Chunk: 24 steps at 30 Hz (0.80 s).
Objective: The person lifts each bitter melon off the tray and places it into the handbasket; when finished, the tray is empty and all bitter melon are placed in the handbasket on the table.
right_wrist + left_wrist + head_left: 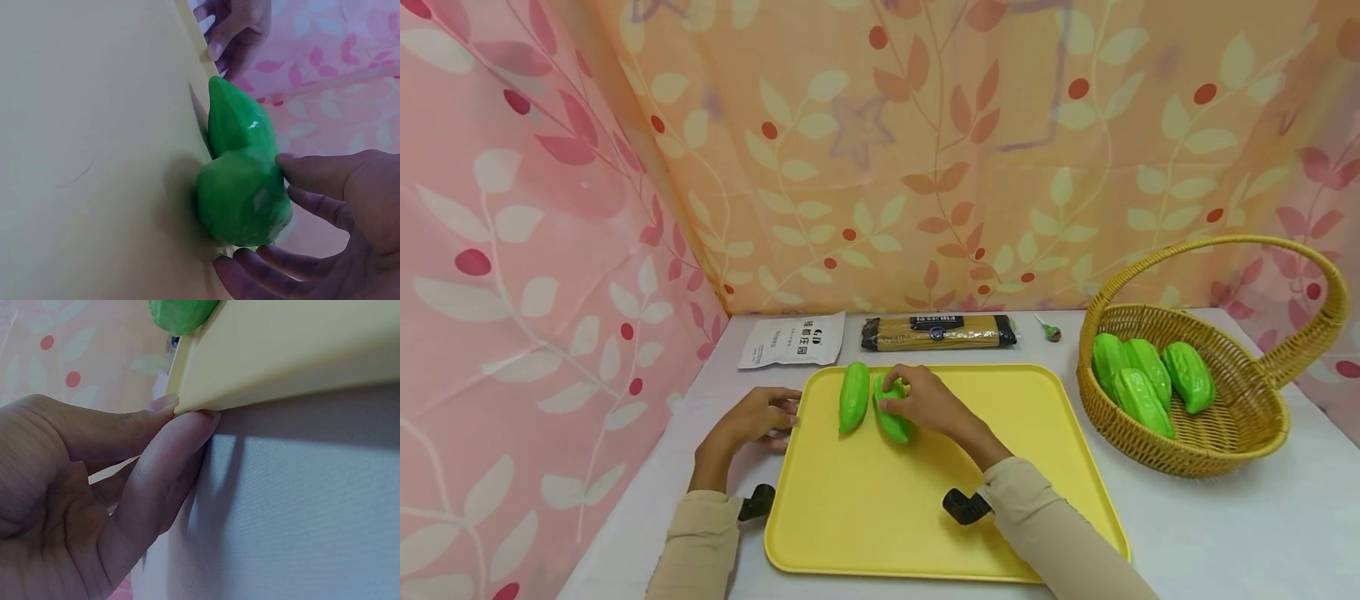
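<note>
On the yellow tray [850,517] lie two glossy green gourds side by side: a left one [853,398] and a right one [895,427]. My right hand [927,402] holds the right gourd, thumb on one side and fingertips on the other. In the right wrist view, this nearer gourd [240,197] partly covers the farther gourd [240,119]. At the tray's left edge, my left hand [760,417] pinches the rim. The left wrist view shows that hand's thumb and finger meeting at the tray edge [187,403], with part of a green gourd [181,314] beyond.
To the right stands a wicker basket [1273,429] with a tall handle and several green gourds [1187,377] inside. Behind the tray lie a white packet [793,340], a pack of spaghetti [925,332] and a lollipop [1052,333]. Patterned curtains [925,167] enclose the table.
</note>
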Motion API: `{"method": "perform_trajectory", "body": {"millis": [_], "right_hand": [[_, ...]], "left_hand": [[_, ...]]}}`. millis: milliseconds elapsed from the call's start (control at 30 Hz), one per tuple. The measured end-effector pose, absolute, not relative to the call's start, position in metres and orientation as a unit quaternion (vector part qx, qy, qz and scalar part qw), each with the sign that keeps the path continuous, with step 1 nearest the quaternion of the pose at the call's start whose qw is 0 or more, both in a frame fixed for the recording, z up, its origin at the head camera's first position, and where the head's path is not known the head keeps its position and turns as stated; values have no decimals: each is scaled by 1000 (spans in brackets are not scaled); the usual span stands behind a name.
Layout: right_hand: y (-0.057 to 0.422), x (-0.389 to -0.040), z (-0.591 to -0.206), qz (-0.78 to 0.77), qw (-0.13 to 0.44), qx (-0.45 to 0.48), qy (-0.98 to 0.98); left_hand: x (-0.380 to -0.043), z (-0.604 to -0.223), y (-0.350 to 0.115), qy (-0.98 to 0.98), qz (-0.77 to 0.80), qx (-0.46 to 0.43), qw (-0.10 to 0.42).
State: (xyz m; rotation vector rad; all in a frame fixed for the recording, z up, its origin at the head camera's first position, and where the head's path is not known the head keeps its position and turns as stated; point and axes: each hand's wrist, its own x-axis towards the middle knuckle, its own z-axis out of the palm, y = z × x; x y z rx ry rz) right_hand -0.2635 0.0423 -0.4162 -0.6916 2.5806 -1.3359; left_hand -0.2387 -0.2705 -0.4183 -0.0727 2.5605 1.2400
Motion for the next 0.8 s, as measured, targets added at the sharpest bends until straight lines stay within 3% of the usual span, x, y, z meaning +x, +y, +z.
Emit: {"method": "perform_trajectory", "body": {"millis": [367, 800], "right_hand": [[49, -256, -406, -447, 110, -177, 870], [89, -236, -385, -463, 122, -174, 861]], "left_hand": [[-239, -418, -270, 890, 431, -25, 148], [-239, -419, -272, 892, 429, -22, 141]]}}
